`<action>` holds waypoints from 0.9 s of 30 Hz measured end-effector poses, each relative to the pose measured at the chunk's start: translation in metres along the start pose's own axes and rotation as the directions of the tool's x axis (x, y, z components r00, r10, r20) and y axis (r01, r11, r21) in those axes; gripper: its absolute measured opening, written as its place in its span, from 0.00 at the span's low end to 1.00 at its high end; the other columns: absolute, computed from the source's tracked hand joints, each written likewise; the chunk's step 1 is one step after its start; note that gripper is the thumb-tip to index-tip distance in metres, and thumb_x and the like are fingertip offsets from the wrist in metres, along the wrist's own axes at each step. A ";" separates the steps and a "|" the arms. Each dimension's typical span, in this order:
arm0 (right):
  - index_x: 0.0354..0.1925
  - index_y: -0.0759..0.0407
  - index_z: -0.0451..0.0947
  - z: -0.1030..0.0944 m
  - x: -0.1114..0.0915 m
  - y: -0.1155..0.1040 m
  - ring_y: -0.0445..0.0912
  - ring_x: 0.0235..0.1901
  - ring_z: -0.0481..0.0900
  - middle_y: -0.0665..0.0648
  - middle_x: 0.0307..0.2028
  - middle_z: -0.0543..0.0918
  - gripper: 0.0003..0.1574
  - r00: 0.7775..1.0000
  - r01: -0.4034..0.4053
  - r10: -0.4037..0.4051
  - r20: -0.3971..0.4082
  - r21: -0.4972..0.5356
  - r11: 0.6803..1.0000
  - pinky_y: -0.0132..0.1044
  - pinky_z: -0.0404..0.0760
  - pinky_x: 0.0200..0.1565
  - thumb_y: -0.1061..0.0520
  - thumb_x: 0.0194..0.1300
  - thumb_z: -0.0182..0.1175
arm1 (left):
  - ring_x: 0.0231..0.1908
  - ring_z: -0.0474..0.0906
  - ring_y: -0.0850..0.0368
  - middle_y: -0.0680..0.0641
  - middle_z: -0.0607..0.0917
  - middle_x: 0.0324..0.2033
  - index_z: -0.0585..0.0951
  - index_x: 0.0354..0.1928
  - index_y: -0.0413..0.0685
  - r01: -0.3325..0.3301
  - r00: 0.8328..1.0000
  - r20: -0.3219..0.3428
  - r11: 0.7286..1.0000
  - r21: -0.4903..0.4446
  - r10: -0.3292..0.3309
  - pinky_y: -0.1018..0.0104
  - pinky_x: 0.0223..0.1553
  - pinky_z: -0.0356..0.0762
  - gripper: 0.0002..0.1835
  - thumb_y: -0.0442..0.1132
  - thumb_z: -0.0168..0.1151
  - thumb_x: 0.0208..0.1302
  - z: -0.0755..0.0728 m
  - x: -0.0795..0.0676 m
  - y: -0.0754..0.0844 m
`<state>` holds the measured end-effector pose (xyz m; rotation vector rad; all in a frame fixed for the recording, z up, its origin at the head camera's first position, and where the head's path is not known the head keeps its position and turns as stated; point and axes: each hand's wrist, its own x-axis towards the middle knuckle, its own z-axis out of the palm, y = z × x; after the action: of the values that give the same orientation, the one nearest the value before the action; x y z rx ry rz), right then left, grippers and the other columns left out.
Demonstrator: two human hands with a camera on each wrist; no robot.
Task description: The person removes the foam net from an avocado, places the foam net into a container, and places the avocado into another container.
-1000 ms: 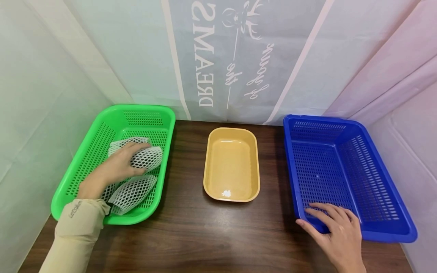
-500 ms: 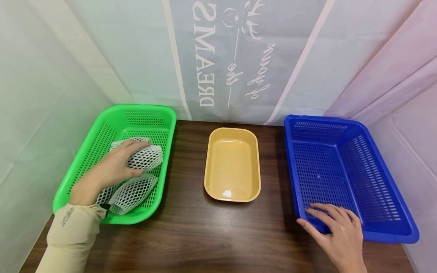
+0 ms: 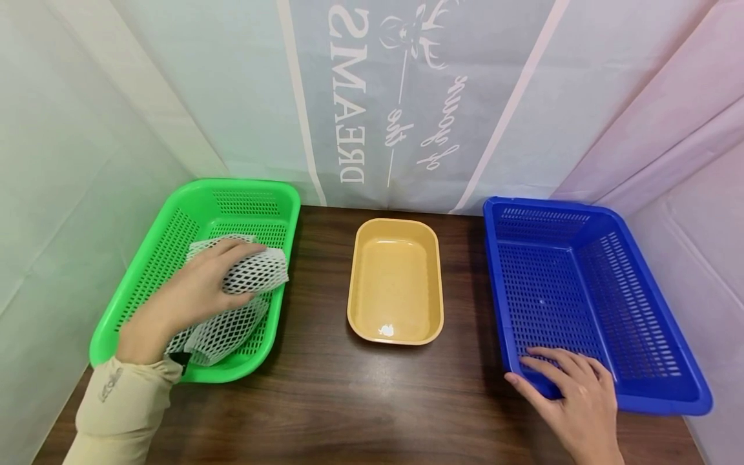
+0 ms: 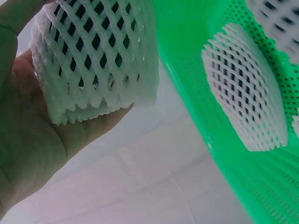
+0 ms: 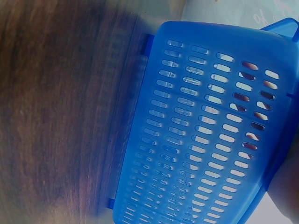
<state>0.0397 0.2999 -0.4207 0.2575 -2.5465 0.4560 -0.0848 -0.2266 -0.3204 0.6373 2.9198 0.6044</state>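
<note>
My left hand (image 3: pixel 203 284) holds a white foam net sleeve (image 3: pixel 258 271) above the green basket (image 3: pixel 107 323), thumb and fingers around it. In the left wrist view, the held sleeve (image 4: pixel 98 56) has an open mesh end with dark patches showing through; what is inside cannot be made out. Below the hand lies another foam net sleeve (image 3: pixel 229 329), and a further one (image 3: pixel 200 245) is partly hidden behind the fingers. My right hand (image 3: pixel 581 400) holds the near left corner of the blue basket (image 3: pixel 502 310), fingers inside the rim and thumb outside.
Between the baskets stands a yellow rectangular dish (image 3: pixel 395 284) on the dark wooden table (image 3: pixel 372 394). A pale printed curtain (image 3: pixel 232 84) hangs just behind. The right wrist view shows the slotted outer wall (image 5: pixel 196 116) of the blue basket.
The left hand has raised the foam net sleeve slightly and shifted it to the right, near the green basket's right rim. The right hand stays put on the blue basket.
</note>
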 end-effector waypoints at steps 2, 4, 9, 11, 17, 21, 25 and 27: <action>0.28 0.51 0.89 0.000 0.000 0.000 0.53 0.41 0.80 0.56 0.37 0.89 0.27 1.000 0.000 0.000 -0.005 0.001 1.000 0.40 0.66 0.52 0.33 0.37 0.75 | 0.61 0.70 0.37 0.40 0.72 0.63 0.69 0.69 0.51 -0.025 1.000 -0.016 1.000 0.004 0.025 0.34 0.58 0.70 0.40 0.39 0.74 0.53 0.000 0.000 0.005; 0.29 0.51 0.89 -0.001 0.000 0.000 0.53 0.41 0.80 0.56 0.37 0.89 0.27 1.000 -0.001 0.001 0.005 0.000 1.000 0.41 0.66 0.52 0.33 0.38 0.74 | 0.60 0.72 0.38 0.41 0.73 0.62 0.70 0.69 0.52 -0.053 0.998 -0.031 0.999 0.004 0.053 0.35 0.57 0.72 0.40 0.38 0.75 0.52 0.000 0.000 0.009; 0.28 0.51 0.89 0.000 0.001 0.001 0.53 0.40 0.80 0.56 0.37 0.89 0.30 1.000 0.007 -0.007 -0.014 0.008 1.000 0.28 0.60 0.57 0.28 0.42 0.71 | 0.59 0.73 0.40 0.43 0.75 0.61 0.72 0.68 0.53 -0.088 0.995 -0.041 0.996 0.026 0.089 0.38 0.57 0.74 0.40 0.39 0.75 0.51 0.001 -0.001 0.020; 0.28 0.51 0.89 0.001 0.001 0.001 0.53 0.40 0.80 0.56 0.36 0.89 0.31 1.000 0.007 -0.007 -0.020 0.012 1.000 0.22 0.54 0.59 0.27 0.43 0.70 | 0.59 0.74 0.40 0.43 0.75 0.61 0.72 0.67 0.53 -0.101 0.994 -0.048 0.994 0.037 0.102 0.38 0.57 0.74 0.39 0.39 0.75 0.50 0.002 -0.001 0.024; 0.29 0.50 0.89 0.000 0.001 0.000 0.53 0.41 0.80 0.55 0.37 0.89 0.29 1.000 -0.001 0.001 -0.015 0.007 1.000 0.36 0.64 0.55 0.28 0.41 0.72 | 0.56 0.76 0.43 0.45 0.77 0.59 0.73 0.67 0.52 -0.153 0.986 -0.067 0.988 0.023 0.154 0.42 0.55 0.77 0.39 0.38 0.76 0.50 0.006 -0.003 0.035; 0.30 0.50 0.89 0.000 0.001 0.000 0.54 0.41 0.80 0.56 0.38 0.89 0.30 1.000 -0.005 0.005 -0.010 0.008 1.000 0.40 0.64 0.53 0.29 0.40 0.72 | 0.57 0.76 0.42 0.44 0.77 0.59 0.73 0.67 0.53 -0.179 0.982 -0.068 0.984 0.006 0.179 0.42 0.56 0.76 0.39 0.37 0.76 0.50 0.010 -0.005 0.042; 0.31 0.51 0.89 0.000 0.001 0.000 0.55 0.42 0.80 0.56 0.38 0.89 0.29 1.000 -0.008 0.008 0.000 0.008 1.000 0.42 0.65 0.53 0.30 0.40 0.72 | 0.58 0.74 0.43 0.44 0.76 0.60 0.73 0.67 0.55 -0.182 0.982 -0.058 0.983 0.001 0.181 0.43 0.57 0.76 0.39 0.38 0.76 0.51 0.015 -0.007 0.048; 0.31 0.50 0.89 0.000 0.001 0.000 0.55 0.42 0.80 0.56 0.39 0.89 0.29 1.000 -0.007 0.007 0.001 0.007 1.000 0.47 0.66 0.51 0.30 0.40 0.72 | 0.59 0.74 0.44 0.45 0.76 0.60 0.73 0.67 0.55 -0.179 0.983 -0.048 0.984 -0.002 0.179 0.44 0.57 0.77 0.39 0.39 0.76 0.51 0.018 -0.007 0.052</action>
<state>0.0392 0.2998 -0.4204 0.2510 -2.5477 0.4674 -0.0555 -0.1803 -0.3159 0.9048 2.9229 0.6549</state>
